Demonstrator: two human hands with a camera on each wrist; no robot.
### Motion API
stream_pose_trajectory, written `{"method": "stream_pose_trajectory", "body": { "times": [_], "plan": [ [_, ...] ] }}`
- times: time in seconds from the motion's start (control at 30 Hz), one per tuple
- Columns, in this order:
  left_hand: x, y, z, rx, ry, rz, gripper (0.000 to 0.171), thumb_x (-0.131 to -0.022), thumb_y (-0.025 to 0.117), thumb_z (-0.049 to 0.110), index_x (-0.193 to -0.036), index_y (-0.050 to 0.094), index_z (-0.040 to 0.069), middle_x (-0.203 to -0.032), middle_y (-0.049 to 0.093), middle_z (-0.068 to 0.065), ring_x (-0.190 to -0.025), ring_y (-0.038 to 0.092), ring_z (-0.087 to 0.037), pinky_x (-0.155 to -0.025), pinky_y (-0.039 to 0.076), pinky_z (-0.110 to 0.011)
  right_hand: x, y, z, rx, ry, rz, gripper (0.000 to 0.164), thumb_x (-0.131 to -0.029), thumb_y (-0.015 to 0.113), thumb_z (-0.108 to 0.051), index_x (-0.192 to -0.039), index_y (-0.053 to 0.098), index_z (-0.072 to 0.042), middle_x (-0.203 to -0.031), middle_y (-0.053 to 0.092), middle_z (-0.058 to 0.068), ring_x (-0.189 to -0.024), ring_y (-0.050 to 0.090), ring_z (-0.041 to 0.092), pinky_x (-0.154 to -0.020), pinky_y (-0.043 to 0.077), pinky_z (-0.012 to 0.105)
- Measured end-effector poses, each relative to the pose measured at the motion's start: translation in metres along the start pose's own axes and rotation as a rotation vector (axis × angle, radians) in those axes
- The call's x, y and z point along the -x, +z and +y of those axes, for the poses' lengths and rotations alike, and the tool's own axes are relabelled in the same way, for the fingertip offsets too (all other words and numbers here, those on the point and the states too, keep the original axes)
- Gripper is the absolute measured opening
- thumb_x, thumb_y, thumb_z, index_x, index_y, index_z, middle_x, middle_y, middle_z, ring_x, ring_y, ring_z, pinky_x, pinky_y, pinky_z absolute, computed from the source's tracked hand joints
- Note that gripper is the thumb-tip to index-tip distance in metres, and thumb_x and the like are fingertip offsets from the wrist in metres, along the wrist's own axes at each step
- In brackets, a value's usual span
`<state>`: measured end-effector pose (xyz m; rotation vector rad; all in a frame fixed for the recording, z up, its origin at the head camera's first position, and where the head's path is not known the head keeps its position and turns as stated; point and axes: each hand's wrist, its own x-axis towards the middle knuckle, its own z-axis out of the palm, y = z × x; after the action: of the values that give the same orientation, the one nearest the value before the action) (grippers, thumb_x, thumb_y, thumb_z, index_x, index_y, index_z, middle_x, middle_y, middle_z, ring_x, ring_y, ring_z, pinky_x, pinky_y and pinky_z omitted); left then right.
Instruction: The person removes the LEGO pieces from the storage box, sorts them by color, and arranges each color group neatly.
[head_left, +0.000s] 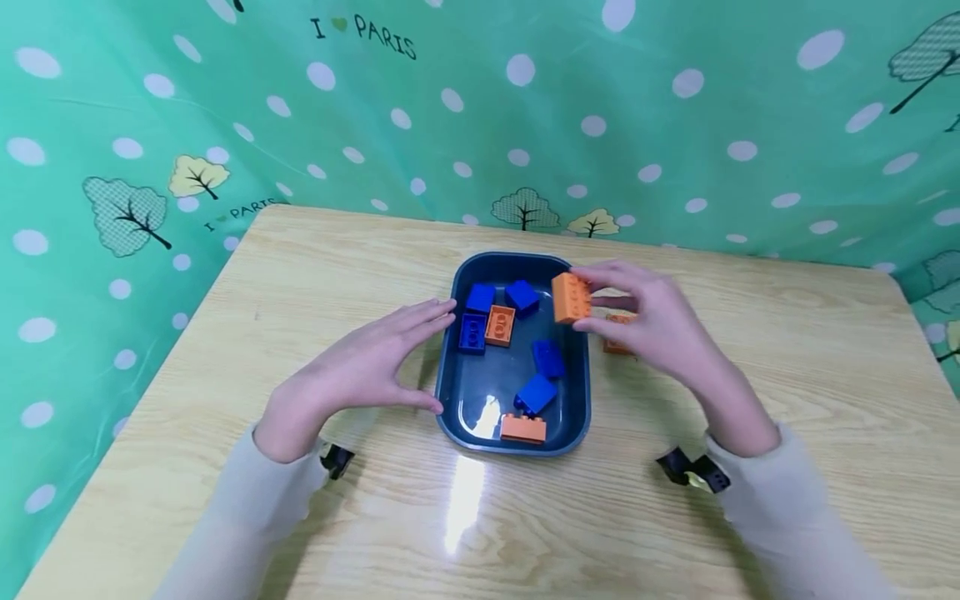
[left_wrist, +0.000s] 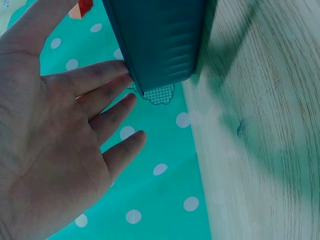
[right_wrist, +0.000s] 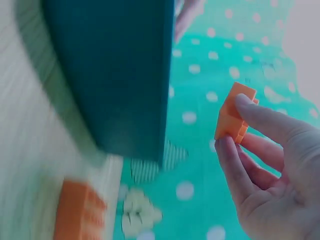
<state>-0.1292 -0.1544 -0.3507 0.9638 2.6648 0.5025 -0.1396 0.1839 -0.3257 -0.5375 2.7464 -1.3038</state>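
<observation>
Between thumb and fingers, my right hand [head_left: 648, 312] pinches an orange toy brick [head_left: 572, 298], held up over the right rim of a dark blue tray [head_left: 447, 392]. The right wrist view shows the same orange brick [right_wrist: 234, 112] in the fingertips, studs toward the palm. My left hand [head_left: 367, 358] is spread at the tray's left side, its fingertips touching the rim. In the left wrist view its fingers lie straight against the tray wall [left_wrist: 160, 45]. Inside the tray are several blue bricks [head_left: 549, 358], an upturned orange brick [head_left: 500, 325] and another orange brick [head_left: 523, 428] near the front.
Another orange brick [head_left: 619, 333] lies on the wooden table [head_left: 720, 333] right of the tray, partly hidden beneath my right hand. A green dotted cloth [head_left: 450, 125] hangs behind the table's back edge. Dark wrist devices [head_left: 693, 471] sit at both sleeves.
</observation>
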Motion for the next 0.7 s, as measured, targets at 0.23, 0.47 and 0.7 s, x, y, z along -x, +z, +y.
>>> {"method": "stream_pose_trajectory", "body": {
  "times": [0.23, 0.47, 0.7],
  "plan": [
    [0.002, -0.002, -0.001, 0.009, -0.003, 0.009, 0.109, -0.071, 0.085, 0.053, -0.156, 0.033, 0.009, -0.168, 0.021, -0.003, -0.155, 0.021, -0.029, -0.123, 0.027, -0.052, 0.019, -0.038, 0.025, 0.054, 0.101, 0.128, 0.053, -0.084, 0.08, -0.014, -0.134, 0.062, -0.009, -0.136, 0.063, 0.012, -0.121, 0.065, 0.019, -0.089, 0.046, 0.0],
    [0.0, -0.002, -0.001, 0.033, -0.009, -0.009, 0.109, -0.072, 0.085, 0.053, -0.157, 0.031, 0.011, -0.168, 0.02, -0.001, -0.155, 0.021, -0.029, -0.123, 0.027, -0.053, 0.037, -0.056, 0.062, 0.111, 0.116, 0.178, 0.052, -0.083, 0.081, -0.012, -0.132, 0.064, -0.008, -0.133, 0.062, 0.013, -0.101, 0.051, -0.024, -0.086, 0.044, -0.003],
    [-0.004, -0.002, -0.001, 0.043, -0.007, -0.012, 0.109, -0.072, 0.085, 0.052, -0.157, 0.032, 0.011, -0.168, 0.019, -0.001, -0.155, 0.02, -0.028, -0.123, 0.027, -0.053, 0.045, -0.061, 0.087, 0.13, 0.139, 0.186, 0.049, -0.081, 0.081, -0.003, -0.127, 0.066, -0.001, -0.127, 0.062, 0.019, -0.097, 0.051, -0.027, -0.082, 0.047, -0.001]
  ]
}}
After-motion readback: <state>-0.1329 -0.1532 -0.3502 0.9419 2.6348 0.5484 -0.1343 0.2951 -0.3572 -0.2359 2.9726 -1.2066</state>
